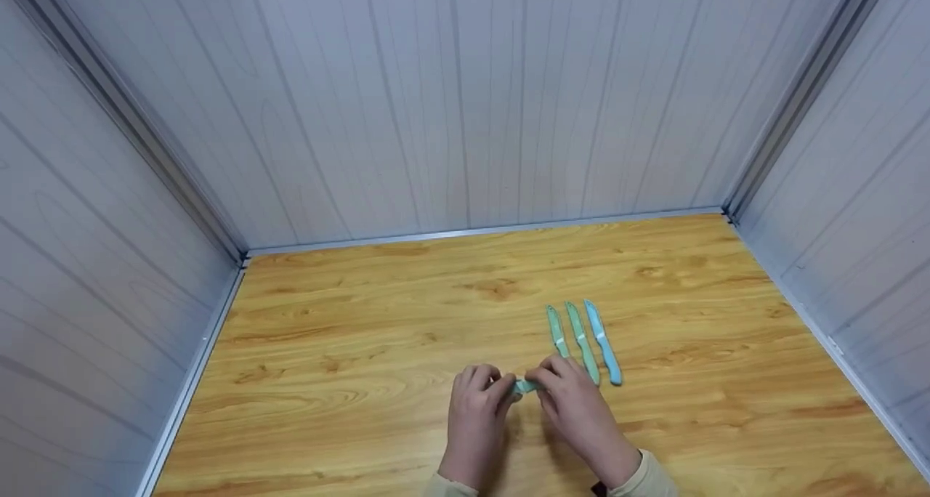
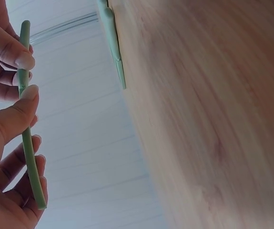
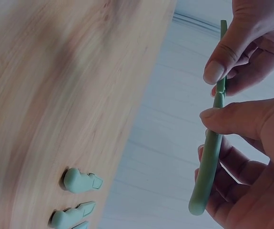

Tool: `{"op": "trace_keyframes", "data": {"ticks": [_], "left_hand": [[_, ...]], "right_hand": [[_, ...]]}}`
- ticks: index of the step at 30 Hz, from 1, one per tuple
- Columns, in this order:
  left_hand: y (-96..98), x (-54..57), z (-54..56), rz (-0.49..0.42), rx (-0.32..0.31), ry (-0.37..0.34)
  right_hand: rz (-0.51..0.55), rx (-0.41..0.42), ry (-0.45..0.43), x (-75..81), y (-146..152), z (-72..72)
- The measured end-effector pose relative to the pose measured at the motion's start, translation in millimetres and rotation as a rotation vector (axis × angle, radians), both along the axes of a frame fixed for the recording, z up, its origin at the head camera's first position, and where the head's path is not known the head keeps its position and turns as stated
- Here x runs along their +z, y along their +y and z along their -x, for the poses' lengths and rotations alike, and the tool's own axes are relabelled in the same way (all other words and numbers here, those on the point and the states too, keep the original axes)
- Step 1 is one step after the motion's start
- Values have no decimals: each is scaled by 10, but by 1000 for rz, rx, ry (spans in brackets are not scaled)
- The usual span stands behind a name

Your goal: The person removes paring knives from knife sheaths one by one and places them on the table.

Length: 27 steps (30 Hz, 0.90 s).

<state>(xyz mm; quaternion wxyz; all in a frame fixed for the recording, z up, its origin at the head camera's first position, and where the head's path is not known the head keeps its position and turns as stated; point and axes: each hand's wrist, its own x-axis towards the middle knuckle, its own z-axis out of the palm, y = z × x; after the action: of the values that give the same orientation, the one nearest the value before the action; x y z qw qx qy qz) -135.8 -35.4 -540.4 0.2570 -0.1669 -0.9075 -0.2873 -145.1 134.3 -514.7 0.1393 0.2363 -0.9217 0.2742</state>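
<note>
A green paring knife [image 1: 524, 386] is held sideways above the table between both hands. My left hand [image 1: 476, 410] pinches its green blade end, thumb on the near side and fingers behind. Thumb and fingers of my right hand [image 1: 577, 410] grip the rounded handle [image 3: 205, 179], which shows fully in the right wrist view. Just beyond the right hand, a green knife [image 1: 555, 326], another green knife [image 1: 582, 341] and a blue knife [image 1: 603, 344] lie side by side, blade ends pointing away. The right hand partly overlaps the leftmost one's handle in the head view.
The wood-grain table [image 1: 349, 352] is enclosed by a pale panelled back wall [image 1: 465, 119], a left wall [image 1: 94, 250] and a right wall [image 1: 850, 250]. Metal strips run along the bottoms of the walls.
</note>
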Motion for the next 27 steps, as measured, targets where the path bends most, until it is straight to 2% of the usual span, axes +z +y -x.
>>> {"op": "trace_keyframes", "data": {"ticks": [12, 19, 27], "left_hand": [[-16, 8, 5, 17, -10, 11], [-19, -12, 12, -2, -14, 46], [-25, -12, 5, -17, -12, 43]], "right_hand": [[5, 3, 6, 9, 23, 12], [0, 7, 36, 16, 28, 9], [-2, 3, 23, 25, 21, 5]]}}
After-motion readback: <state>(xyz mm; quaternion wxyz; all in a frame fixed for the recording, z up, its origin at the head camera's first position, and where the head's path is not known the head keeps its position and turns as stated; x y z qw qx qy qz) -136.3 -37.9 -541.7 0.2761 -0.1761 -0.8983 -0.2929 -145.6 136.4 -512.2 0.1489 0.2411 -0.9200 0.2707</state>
